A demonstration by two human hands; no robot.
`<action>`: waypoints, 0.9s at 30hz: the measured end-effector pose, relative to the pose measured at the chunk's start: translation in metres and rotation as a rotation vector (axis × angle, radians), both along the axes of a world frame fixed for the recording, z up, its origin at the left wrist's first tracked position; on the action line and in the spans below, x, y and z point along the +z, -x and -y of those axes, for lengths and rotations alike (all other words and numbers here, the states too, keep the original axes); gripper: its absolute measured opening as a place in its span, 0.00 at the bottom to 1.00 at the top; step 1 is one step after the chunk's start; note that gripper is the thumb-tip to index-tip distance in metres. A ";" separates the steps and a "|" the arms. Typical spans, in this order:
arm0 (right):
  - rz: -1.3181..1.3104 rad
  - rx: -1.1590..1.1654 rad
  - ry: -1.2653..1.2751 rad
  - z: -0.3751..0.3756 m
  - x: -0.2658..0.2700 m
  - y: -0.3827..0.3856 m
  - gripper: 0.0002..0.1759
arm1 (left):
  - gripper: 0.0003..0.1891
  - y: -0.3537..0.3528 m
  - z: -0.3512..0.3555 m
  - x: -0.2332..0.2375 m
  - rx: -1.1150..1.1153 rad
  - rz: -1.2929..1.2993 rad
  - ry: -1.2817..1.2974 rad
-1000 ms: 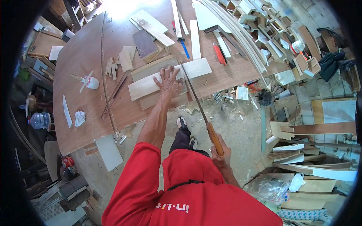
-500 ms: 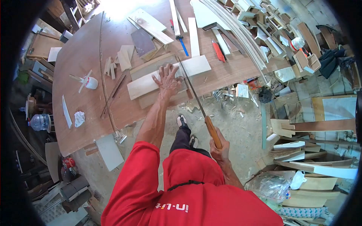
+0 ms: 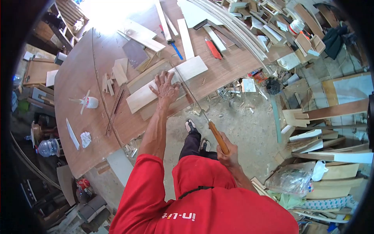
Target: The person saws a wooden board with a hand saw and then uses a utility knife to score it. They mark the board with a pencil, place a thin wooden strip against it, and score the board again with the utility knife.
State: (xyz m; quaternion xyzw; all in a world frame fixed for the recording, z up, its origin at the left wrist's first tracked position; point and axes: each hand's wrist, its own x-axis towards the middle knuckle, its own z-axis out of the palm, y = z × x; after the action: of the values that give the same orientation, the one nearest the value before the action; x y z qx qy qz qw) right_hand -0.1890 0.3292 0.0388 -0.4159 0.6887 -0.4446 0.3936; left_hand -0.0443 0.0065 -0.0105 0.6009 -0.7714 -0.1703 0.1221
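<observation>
My left hand lies on a pale wooden board, fingers spread, pressing down on its top near the middle. Wrapped round the wooden handle of a handsaw is my right hand, low and close to my body. The saw's long thin blade runs up and away from me, crossing the board just right of my left fingers. Under the board and jutting out toward me is another wooden piece; the board's right end sticks out past the blade.
The brown worktable carries a white pot with sticks, a red-handled tool, a blue tool, a carpenter's square and loose wood strips. Offcuts litter the floor. Stacked wood crowds the right side.
The view has shifted, so the table appears further left. My right hand still grips the saw, with the blade still across the board, and my left hand stays spread on it.
</observation>
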 end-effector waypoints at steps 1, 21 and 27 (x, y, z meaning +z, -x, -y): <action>0.005 -0.014 0.001 0.000 0.001 -0.001 0.33 | 0.31 0.000 -0.001 -0.001 -0.003 0.000 -0.001; -0.023 -0.045 0.052 0.012 -0.007 -0.005 0.34 | 0.32 0.000 0.005 0.002 0.005 0.019 -0.022; -0.154 -0.046 0.055 0.008 0.004 -0.006 0.32 | 0.32 0.001 -0.001 0.003 0.019 0.010 -0.023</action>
State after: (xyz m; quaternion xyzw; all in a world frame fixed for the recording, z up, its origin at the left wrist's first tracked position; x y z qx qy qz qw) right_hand -0.1833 0.3210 0.0428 -0.4436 0.7141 -0.4388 0.3175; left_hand -0.0450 0.0079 -0.0076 0.6106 -0.7641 -0.1751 0.1127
